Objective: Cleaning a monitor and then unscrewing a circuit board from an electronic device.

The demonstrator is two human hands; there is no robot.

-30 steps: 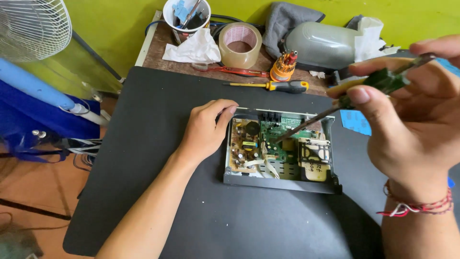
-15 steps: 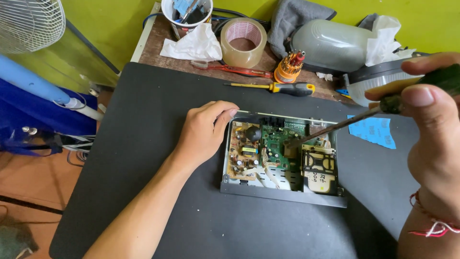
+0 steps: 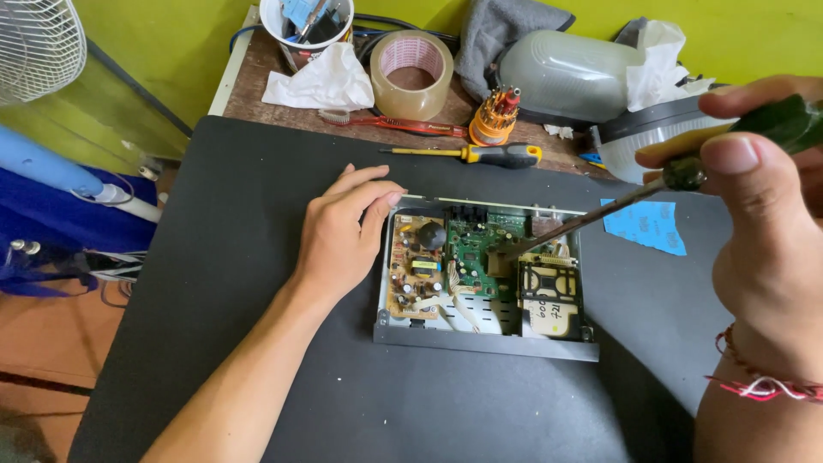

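A black, matte, rectangular mat [image 3: 257, 214] covers most of the work surface; a strip of worn brown wooden table [image 3: 257, 86] shows along its far edge.

On the mat, right of centre, lies an opened electronics chassis [image 3: 484, 274] — a shallow grey metal tray with its cover off. Inside it: a tan power board [image 3: 413, 274] with small cylindrical parts at the left, a green circuit board [image 3: 471, 253] in the middle, and a black framed module [image 3: 549, 291] at the right.

The left hand [image 3: 343, 231] lies flat, palm down, on the mat, fingers together and extended, fingertips touching the chassis's left far corner. It holds nothing.

The right hand [image 3: 763, 223], close to the camera, is closed around the dark green handle of a screwdriver [image 3: 600, 210]; thumb and fingers are clamped on the handle. The thin metal shaft slants down and left, its tip at the green circuit board.

Along the table strip:
- translucent domed lamp cover [image 3: 570, 77]
- grey cloth [image 3: 501, 34]
- roll of tan packing tape [image 3: 411, 73]
- white cup [image 3: 300, 21] of tools, crumpled white tissue [image 3: 321, 81] against it
- yellow-and-black screwdriver [image 3: 480, 154] — lying flat
- round orange bit holder [image 3: 497, 116]

A blue sandpaper scrap [image 3: 643, 225] lies on the mat, right of the chassis
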